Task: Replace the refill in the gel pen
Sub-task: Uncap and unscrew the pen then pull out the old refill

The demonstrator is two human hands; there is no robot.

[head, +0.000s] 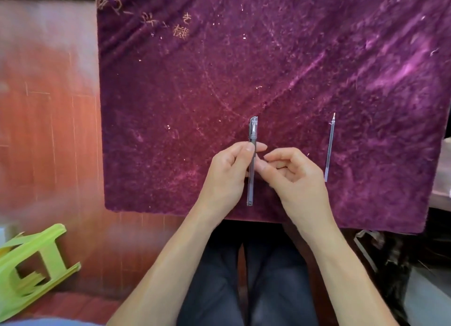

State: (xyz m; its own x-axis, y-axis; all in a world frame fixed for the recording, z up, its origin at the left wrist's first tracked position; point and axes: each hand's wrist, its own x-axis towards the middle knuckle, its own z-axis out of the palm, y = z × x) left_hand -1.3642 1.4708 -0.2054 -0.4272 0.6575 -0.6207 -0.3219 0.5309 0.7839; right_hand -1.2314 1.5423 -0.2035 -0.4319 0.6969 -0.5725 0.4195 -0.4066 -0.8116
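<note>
With your left hand (228, 171) pinching the capped gel pen (251, 162) at frame centre and your right hand (290, 174) loosely curled, empty, beside it, steady the barrel before uncapping; the spare refill (330, 147) lies right.

Capped clear gel pen (251, 169) upright, refill (329, 150) rightward
</note>
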